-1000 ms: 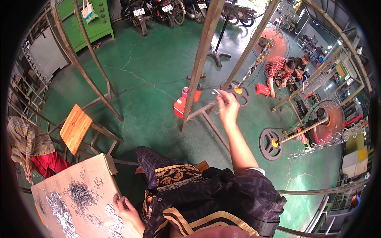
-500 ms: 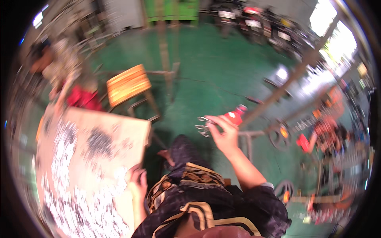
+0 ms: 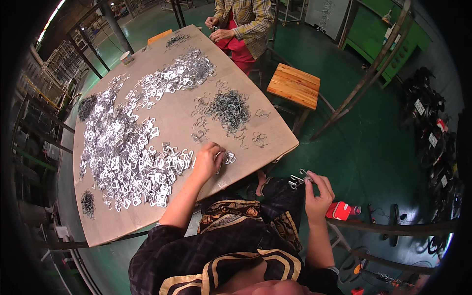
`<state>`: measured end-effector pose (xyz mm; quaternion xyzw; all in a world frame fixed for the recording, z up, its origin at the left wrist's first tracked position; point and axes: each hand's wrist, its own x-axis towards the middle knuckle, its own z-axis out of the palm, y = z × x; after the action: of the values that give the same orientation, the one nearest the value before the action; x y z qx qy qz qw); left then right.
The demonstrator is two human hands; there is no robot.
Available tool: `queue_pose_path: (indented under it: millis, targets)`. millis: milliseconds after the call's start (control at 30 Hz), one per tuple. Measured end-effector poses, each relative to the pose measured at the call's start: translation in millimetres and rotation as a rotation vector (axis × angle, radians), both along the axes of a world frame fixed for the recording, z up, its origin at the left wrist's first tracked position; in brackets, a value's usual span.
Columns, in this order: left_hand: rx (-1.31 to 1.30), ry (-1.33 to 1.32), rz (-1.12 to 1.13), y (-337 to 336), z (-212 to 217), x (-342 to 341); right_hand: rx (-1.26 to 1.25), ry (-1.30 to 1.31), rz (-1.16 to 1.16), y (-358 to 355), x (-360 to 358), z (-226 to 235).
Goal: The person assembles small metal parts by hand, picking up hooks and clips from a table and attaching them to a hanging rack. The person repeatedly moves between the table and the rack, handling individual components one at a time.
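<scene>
My right hand [image 3: 318,199] is pinched on a small bunch of silver metal hooks [image 3: 298,180], held off the table's near right edge. Over the tabletop, my left hand [image 3: 208,160] has its fingers curled down beside a few loose silver hooks [image 3: 229,157]; what is between its fingertips is hidden. A wide heap of flat, bent silver hooks [image 3: 132,164] spreads left of that hand. Beyond it lies a pile of thin dark wire clips [image 3: 230,111], with a few scattered clips [image 3: 260,139] near the table's right corner.
At the brown table's [image 3: 255,164] far side, a person in a checked shirt [image 3: 253,24] handles something small. A wooden stool [image 3: 295,84] stands right of the table. A red object [image 3: 338,211] and metal frame bars [image 3: 393,228] are beyond my right hand. Motorcycles [image 3: 425,113] line the far right.
The view has swung left, showing more of the table. My left hand has moved from the table's edge in over the top. My right hand still holds hooks.
</scene>
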<state>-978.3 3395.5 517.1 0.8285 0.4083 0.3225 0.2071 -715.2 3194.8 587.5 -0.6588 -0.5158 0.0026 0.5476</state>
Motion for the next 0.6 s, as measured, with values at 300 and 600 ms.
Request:
queue_pose_path:
  millis: [300, 600]
  targets:
    - [0.026, 0.073, 0.246, 63.2, -24.0, 43.2, -0.051, 0.011, 0.149, 25.6, -25.6, -17.9]
    - [-0.117, -0.025, 0.155, 75.2, -29.0, 37.5, -0.126, 0.138, 0.221, 34.1, -48.1, -31.2]
